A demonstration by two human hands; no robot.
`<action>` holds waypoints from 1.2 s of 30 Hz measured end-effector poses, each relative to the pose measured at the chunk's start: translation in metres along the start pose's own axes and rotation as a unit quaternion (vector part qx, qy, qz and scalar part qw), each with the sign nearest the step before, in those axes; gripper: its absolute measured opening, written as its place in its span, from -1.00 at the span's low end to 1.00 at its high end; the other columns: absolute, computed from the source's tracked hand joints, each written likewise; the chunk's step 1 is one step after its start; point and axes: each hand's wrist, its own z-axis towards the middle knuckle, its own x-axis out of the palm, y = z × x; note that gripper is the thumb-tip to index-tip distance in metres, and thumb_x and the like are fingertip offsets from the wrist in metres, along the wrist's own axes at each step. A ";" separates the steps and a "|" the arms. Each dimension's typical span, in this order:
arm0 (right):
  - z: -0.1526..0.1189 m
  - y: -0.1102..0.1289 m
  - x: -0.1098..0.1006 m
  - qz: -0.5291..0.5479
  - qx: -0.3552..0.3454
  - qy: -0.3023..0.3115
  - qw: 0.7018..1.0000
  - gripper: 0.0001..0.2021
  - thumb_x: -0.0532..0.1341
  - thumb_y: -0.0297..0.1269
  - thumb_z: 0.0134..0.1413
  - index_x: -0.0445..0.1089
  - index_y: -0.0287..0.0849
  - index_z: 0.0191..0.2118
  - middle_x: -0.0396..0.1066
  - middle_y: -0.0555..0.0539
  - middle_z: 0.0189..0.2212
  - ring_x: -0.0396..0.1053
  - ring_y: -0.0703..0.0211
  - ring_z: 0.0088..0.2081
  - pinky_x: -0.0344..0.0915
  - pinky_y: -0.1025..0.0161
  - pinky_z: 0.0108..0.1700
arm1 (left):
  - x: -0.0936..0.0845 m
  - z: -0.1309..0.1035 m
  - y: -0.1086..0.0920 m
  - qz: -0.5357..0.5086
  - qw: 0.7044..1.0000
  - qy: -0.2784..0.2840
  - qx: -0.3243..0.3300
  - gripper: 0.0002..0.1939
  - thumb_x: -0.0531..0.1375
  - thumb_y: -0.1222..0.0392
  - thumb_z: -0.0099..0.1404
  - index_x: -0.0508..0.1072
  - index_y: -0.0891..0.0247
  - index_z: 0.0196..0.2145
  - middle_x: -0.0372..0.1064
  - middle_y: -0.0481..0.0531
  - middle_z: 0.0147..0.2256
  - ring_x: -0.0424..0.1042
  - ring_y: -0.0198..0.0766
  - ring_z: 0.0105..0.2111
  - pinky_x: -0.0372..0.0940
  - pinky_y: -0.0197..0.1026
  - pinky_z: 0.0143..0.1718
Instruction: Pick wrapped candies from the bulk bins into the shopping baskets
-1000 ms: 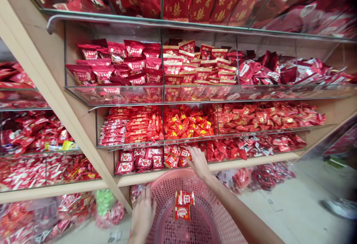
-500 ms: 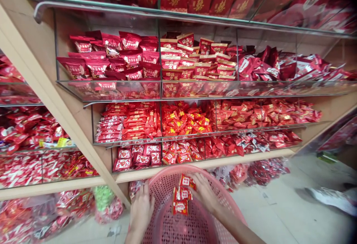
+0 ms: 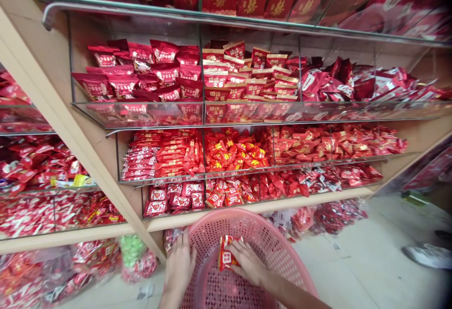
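Note:
A round pink plastic basket (image 3: 293,262) with a perforated wall stands below the shelves. My left hand (image 3: 180,264) is on its left rim, fingers bent over the edge and thumb on the inner side. Inside the basket, my right hand (image 3: 247,262) reaches down over small red-and-gold candy packets (image 3: 226,257) with white labels. Its fingers are curled onto the packets and partly cover them, so how many lie beneath cannot be made out.
Glass-fronted shelves (image 3: 247,116) with dividers hold many red wrapped sweets. A wooden upright (image 3: 70,125) stands to the left. Filled plastic bags (image 3: 339,217) lie under the bottom shelf. On the right, a person's shoe (image 3: 427,256) rests on the tiled floor (image 3: 360,271).
My right hand has moved down and left, bringing the upper candy packet against those lower in the basket. The left hand stays on the rim. The shoe at the right has shifted.

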 end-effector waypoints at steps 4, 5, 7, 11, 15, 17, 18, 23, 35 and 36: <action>0.004 -0.005 0.018 -0.032 0.006 0.002 0.999 -0.43 0.23 -0.21 -0.14 0.12 -0.06 0.07 0.20 -0.10 0.00 0.10 -0.02 0.03 -0.03 0.06 0.09 | 0.001 0.000 0.000 0.000 1.000 -0.005 -0.001 -0.53 -0.10 0.20 0.24 0.09 0.29 0.12 0.29 0.14 -0.10 0.33 -0.21 -0.16 0.22 -0.20 -0.17; 0.005 -0.006 0.022 -0.038 0.007 0.004 0.999 -0.42 0.24 -0.21 -0.15 0.13 -0.07 0.07 0.20 -0.11 0.00 0.10 -0.03 0.04 -0.05 0.05 0.09 | 0.001 0.000 0.000 0.001 1.000 -0.006 -0.002 -0.52 -0.09 0.20 0.24 0.09 0.28 0.12 0.29 0.14 -0.10 0.33 -0.22 -0.16 0.22 -0.20 -0.16; 0.004 -0.007 0.027 -0.045 0.006 0.008 0.999 -0.46 0.23 -0.22 -0.13 0.15 -0.09 0.05 0.21 -0.12 0.00 0.10 -0.04 0.04 -0.05 0.04 0.10 | 0.000 0.000 0.000 0.001 1.000 -0.005 -0.003 -0.52 -0.09 0.19 0.24 0.09 0.28 0.12 0.29 0.13 -0.10 0.32 -0.21 -0.15 0.21 -0.19 -0.15; -0.001 -0.010 0.026 -0.032 -0.008 0.022 0.999 -0.51 0.20 -0.22 -0.10 0.18 -0.09 0.03 0.22 -0.13 0.00 0.11 -0.02 0.04 -0.07 0.06 0.11 | -0.001 0.000 -0.001 0.004 1.000 0.005 -0.009 -0.53 -0.10 0.19 0.24 0.10 0.30 0.11 0.29 0.15 -0.10 0.33 -0.20 -0.16 0.21 -0.17 -0.15; -0.005 -0.011 0.016 -0.002 -0.012 0.052 0.999 -0.49 0.23 -0.18 -0.13 0.19 -0.10 0.02 0.24 -0.12 -0.02 0.12 0.00 0.03 -0.02 0.12 0.08 | -0.002 0.000 -0.002 0.005 1.000 0.008 -0.011 -0.53 -0.09 0.19 0.24 0.10 0.29 0.11 0.28 0.15 -0.09 0.33 -0.20 -0.15 0.21 -0.17 -0.15; -0.005 -0.011 0.011 0.008 -0.004 0.053 0.999 -0.49 0.23 -0.18 -0.14 0.19 -0.08 0.02 0.23 -0.11 -0.02 0.12 0.00 0.03 0.01 0.13 0.06 | -0.002 0.000 -0.001 0.004 1.000 0.006 -0.010 -0.53 -0.10 0.19 0.24 0.10 0.28 0.11 0.28 0.14 -0.09 0.33 -0.20 -0.15 0.21 -0.18 -0.16; -0.004 -0.010 0.008 0.013 0.000 0.048 0.999 -0.49 0.23 -0.19 -0.13 0.19 -0.07 0.02 0.22 -0.10 -0.01 0.12 0.00 0.03 0.02 0.13 0.06 | -0.001 0.000 -0.001 0.002 1.000 0.004 -0.009 -0.53 -0.10 0.19 0.24 0.10 0.28 0.10 0.29 0.13 -0.10 0.33 -0.21 -0.15 0.21 -0.18 -0.17; -0.001 -0.008 0.003 0.017 0.002 0.007 1.000 -0.51 0.25 -0.19 -0.13 0.20 -0.01 0.00 0.22 -0.06 -0.02 0.13 0.03 0.02 0.02 0.12 0.05 | 0.001 0.000 0.001 -0.008 1.000 -0.011 0.003 -0.54 -0.08 0.21 0.23 0.12 0.29 0.09 0.30 0.11 -0.14 0.31 -0.23 -0.14 0.21 -0.20 -0.15; 0.054 0.018 -0.079 0.052 0.002 -0.236 0.970 -0.72 -0.02 -0.14 0.13 0.24 -0.11 -0.10 0.29 -0.10 -0.20 0.24 0.11 -0.12 0.16 0.16 -0.06 | -0.002 -0.001 -0.001 -0.019 1.000 0.008 -0.011 -0.53 -0.10 0.22 0.23 0.10 0.30 0.11 0.29 0.14 -0.11 0.30 -0.21 -0.13 0.20 -0.18 -0.13; 0.064 0.020 -0.088 0.072 0.015 -0.269 0.960 -0.72 -0.02 -0.13 0.13 0.22 -0.11 -0.09 0.29 -0.10 -0.20 0.25 0.12 -0.14 0.18 0.17 -0.08 | -0.003 -0.001 -0.001 -0.020 1.000 0.013 -0.015 -0.53 -0.11 0.22 0.23 0.10 0.31 0.11 0.29 0.14 -0.10 0.30 -0.21 -0.13 0.20 -0.17 -0.13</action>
